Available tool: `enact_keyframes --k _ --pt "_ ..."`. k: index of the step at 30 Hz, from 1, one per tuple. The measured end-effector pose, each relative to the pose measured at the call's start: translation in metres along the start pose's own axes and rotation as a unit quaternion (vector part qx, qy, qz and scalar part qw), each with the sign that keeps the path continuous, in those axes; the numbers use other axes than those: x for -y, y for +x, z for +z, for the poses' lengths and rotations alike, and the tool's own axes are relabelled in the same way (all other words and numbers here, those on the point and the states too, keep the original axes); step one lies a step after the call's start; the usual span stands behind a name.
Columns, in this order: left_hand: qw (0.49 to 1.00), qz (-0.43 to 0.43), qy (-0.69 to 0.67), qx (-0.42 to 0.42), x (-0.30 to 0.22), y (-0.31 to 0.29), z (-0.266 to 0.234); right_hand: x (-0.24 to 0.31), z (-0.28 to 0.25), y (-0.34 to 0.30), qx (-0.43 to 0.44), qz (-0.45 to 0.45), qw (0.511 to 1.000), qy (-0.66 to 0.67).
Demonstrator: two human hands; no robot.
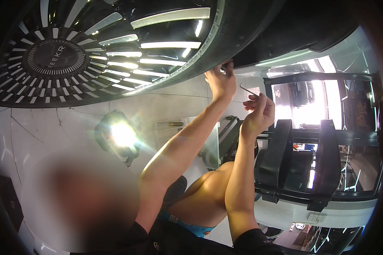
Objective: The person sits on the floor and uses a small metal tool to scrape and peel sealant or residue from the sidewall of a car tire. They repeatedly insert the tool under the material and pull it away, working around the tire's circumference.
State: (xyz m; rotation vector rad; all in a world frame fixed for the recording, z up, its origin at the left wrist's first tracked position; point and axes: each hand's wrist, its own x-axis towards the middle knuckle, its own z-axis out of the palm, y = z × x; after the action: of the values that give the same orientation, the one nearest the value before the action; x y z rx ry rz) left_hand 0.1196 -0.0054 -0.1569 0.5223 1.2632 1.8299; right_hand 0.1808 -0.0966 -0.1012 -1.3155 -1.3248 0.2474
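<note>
A car wheel (pixel 115 59) with silver-and-black spokes and a dark tire fills the upper left. My left hand (pixel 222 83) is raised just beside the tire, at the dark lower edge of the car body (pixel 266 49). Its fingers are curled there, around something too small to make out. To its right and slightly lower, my right hand (pixel 259 112) pinches a thin metal hex key (pixel 250 90) between thumb and fingers. The bent short end of the key points up toward the left hand.
A lit work lamp (pixel 119 134) stands on the pale tiled floor (pixel 72 123). Behind my left forearm a screwdriver (pixel 174 124) lies in a shallow tray (pixel 164 131). On the right is a black frame (pixel 306 136) before a vehicle's window. A blurred patch covers the lower left.
</note>
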Motion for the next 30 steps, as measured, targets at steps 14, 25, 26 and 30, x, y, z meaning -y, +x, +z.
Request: enact_keyframes --k 14,25,26,30 --pt "0.989 -0.012 -0.141 0.034 0.014 -0.009 -0.037 -0.016 0.057 -0.001 0.086 -0.046 0.994 0.049" --pt "0.979 -0.016 -0.177 0.096 0.024 0.013 -0.022 -0.009 0.056 0.0 0.08 -0.01 0.996 0.037" --pt "0.972 -0.07 -0.198 0.108 0.026 0.012 -0.02 -0.009 0.056 -0.001 0.082 -0.014 0.996 0.041" --pt "0.965 -0.067 -0.236 0.096 0.029 0.012 -0.015 -0.013 0.055 -0.003 0.082 -0.025 0.996 0.038"
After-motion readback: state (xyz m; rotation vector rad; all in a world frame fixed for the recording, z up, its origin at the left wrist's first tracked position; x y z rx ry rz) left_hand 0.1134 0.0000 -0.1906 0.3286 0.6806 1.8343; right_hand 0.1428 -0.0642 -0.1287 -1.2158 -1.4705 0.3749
